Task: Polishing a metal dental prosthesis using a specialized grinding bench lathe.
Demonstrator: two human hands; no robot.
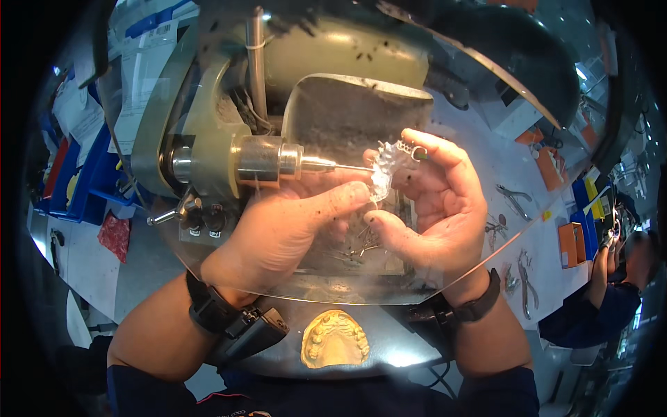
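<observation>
A shiny metal partial denture framework (383, 170), with a mesh part and a curved clasp at its upper right, is held in front of the thin tool (354, 166) on the lathe's spindle. The tool's tip meets or nearly meets its left side. My right hand (445, 201) grips the framework, index finger along the mesh end and thumb at the lower end. From the left, my left hand (285, 222) is closed on its lower edge with the thumb on top; its fingers are partly hidden behind. A yellowish plaster dental model (336, 339) sits near my body.
The green bench lathe (208, 132) stands behind a clear shield, with a metal hood (361, 104) at its back. Several small metal rods (365, 242) lie below my hands. Pliers (514, 198) rest at right, blue bins (87, 174) at left. A co-worker (604, 299) sits at far right.
</observation>
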